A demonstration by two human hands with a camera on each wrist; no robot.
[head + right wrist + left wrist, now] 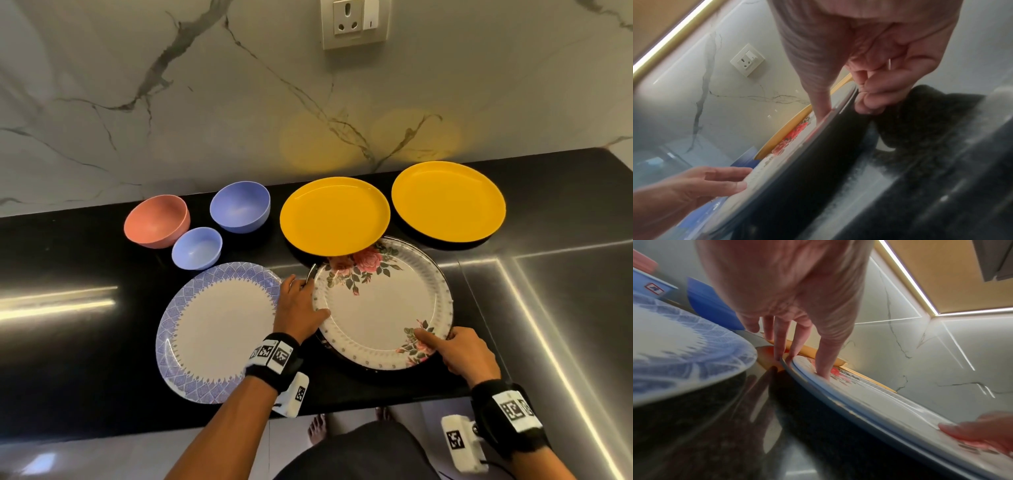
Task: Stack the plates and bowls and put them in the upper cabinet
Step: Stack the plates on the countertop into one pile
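Note:
I hold a white floral plate (pixel 380 308) with both hands on the black counter (pixel 102 342). My left hand (pixel 308 298) grips its left rim, thumb on top and fingers reaching under the edge (pixel 789 356). My right hand (pixel 435 337) pinches the near right rim, thumb on the rose print and fingers curled below (pixel 869 104). The plate's near side looks raised, and its far edge lies under a yellow plate (pixel 334 216). A second yellow plate (pixel 448 200) sits further right. A blue-patterned plate (pixel 219 329) lies to the left. A pink bowl (pixel 157 221), a large blue bowl (pixel 239 207) and a small blue bowl (pixel 197 248) stand behind it.
A marble wall (pixel 171 120) with a socket (pixel 354 22) rises behind the counter. The counter's front edge (pixel 137 433) runs just below my wrists, with the floor beyond. A lit strip (pixel 906 277) runs along the underside of something overhead.

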